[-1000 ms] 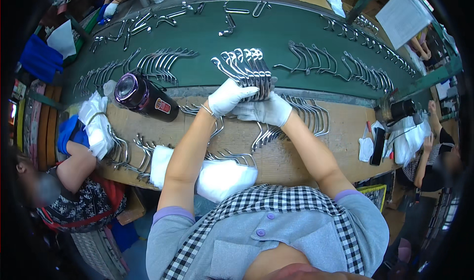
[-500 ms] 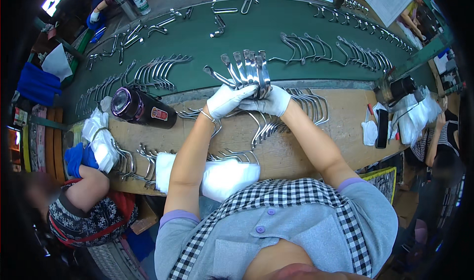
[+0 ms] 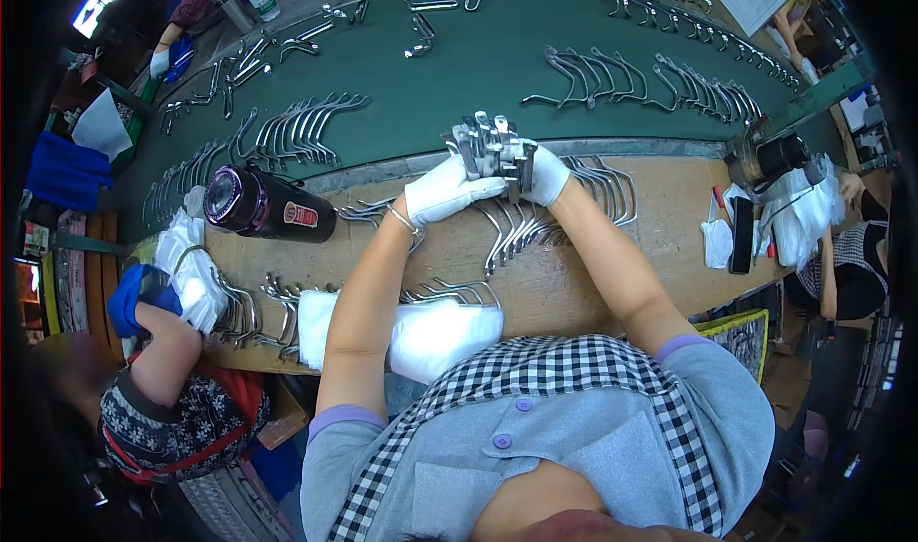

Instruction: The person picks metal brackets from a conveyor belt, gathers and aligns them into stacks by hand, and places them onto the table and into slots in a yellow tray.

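A bundle of several shiny curved wrenches [image 3: 491,147] is gathered between my gloved hands, over the near edge of the green bench. My left hand [image 3: 442,188] is closed round the bundle's left and lower side, thumb stretched across beneath it. From the right, my right hand [image 3: 548,176] grips the same bundle, its fingers partly hidden behind the metal. The lower ends of the held wrenches are hidden. Just below my hands, a row of curved wrenches [image 3: 516,231] lies on the brown board, and more wrenches [image 3: 602,190] lie beside my right wrist.
Rows of curved wrenches [image 3: 301,131] lie on the green bench [image 3: 449,93], with another group [image 3: 708,93] at right. A dark flask [image 3: 277,207] lies left of my hands. White wrapping [image 3: 445,341] sits near my body. A phone [image 3: 740,241] is at right. Co-workers sit on both sides.
The held wrenches have been tilted, their ends drawn closer together and lower. My left thumb now lies stretched across below them, and my right hand has turned more round the right side.
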`<state>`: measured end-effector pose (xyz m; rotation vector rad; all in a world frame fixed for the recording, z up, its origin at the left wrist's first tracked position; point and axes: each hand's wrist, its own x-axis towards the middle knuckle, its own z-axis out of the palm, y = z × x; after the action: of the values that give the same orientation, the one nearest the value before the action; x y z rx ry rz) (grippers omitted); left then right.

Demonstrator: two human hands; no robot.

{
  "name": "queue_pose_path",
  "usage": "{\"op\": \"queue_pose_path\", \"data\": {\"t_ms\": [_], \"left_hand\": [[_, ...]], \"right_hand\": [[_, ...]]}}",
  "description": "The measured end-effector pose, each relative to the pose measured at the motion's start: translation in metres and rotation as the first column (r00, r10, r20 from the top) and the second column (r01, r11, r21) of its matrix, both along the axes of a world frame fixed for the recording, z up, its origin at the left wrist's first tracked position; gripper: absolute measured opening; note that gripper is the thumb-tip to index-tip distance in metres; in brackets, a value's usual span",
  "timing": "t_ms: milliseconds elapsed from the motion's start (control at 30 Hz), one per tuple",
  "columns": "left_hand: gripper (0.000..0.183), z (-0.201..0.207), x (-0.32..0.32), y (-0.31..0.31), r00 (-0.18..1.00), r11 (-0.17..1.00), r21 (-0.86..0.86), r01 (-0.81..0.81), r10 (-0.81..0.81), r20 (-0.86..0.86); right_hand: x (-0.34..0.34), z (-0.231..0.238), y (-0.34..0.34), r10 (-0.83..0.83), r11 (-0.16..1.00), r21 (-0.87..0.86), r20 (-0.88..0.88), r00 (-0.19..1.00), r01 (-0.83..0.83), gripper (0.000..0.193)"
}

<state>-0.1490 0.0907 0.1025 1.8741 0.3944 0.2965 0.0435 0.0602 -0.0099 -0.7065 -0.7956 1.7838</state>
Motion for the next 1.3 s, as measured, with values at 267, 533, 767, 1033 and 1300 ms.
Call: {"op": "queue_pose_path", "data": {"t_ms": [267, 533, 767, 1033, 1300], "left_hand": [[0.03, -0.01, -0.013, 0.021, 0.991, 0.992, -0.016, -0.124, 0.125, 0.055], [0.029, -0.045, -0.034, 0.07, 0.934, 0.932, -0.058, -0.357, 0.358, 0.002], [0.041, -0.079, -0.042, 0.092, 0.736, 0.73, -0.329, -0.599, 0.663, 0.133], [0.055, -0.096, -0.051, 0.107, 0.653, 0.647, 0.095, -0.756, 0.755, 0.056], [0.044, -0.079, -0.034, 0.084, 0.78, 0.565, 0.748, -0.349, 0.617, -0.102]], "right_hand": [[0.001, 0.06, 0.017, -0.127, 0.99, -0.049, 0.101, 0.987, 0.132, 0.03], [-0.002, 0.042, 0.095, -0.141, 0.981, -0.061, 0.423, 0.895, 0.183, 0.023], [0.013, 0.051, 0.148, -0.278, 0.943, 0.327, 0.872, 0.402, -0.058, 0.026], [0.049, 0.097, 0.169, -0.245, 0.917, 0.089, 0.895, -0.374, -0.388, 0.034], [0.129, 0.099, 0.162, -0.168, 0.945, 0.066, 0.939, -0.3, -0.32, 0.031]]}}
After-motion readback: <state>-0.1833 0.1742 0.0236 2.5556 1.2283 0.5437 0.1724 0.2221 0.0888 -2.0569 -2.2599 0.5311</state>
